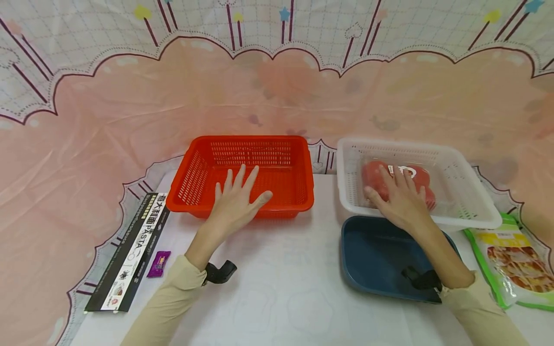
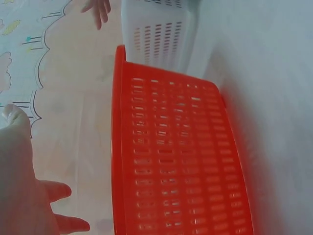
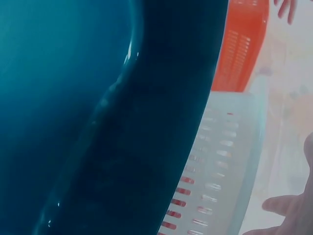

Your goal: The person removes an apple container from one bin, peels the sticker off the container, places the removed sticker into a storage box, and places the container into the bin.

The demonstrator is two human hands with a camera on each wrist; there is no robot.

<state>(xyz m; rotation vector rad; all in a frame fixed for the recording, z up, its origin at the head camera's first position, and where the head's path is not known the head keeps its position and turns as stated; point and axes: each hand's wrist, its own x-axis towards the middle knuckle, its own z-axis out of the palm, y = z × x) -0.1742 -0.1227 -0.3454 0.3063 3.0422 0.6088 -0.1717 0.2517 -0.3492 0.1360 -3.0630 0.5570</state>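
My left hand [image 1: 235, 204] hovers with spread fingers over the near rim of a red plastic basket [image 1: 199, 144], which has slotted walls and nothing in it. On the right, my right hand [image 1: 402, 199] reaches over a white slotted basket [image 1: 476, 202]. Its fingers are extended above a clear-wrapped pack of red items [image 1: 374, 175] with a white label, and they partly cover it. Under my right forearm lies a dark blue tray [image 1: 372, 259]. The right wrist view shows that tray's wall [image 3: 171, 98] close up, with the right hand's fingers beyond it.
A long black pasta box [image 1: 134, 254] lies at the left, with a small purple packet [image 1: 158, 264] beside it. At the right edge is a green and yellow food bag [image 1: 515, 259]. Patterned cloth [image 1: 259, 96] hangs behind the white table [image 1: 277, 288].
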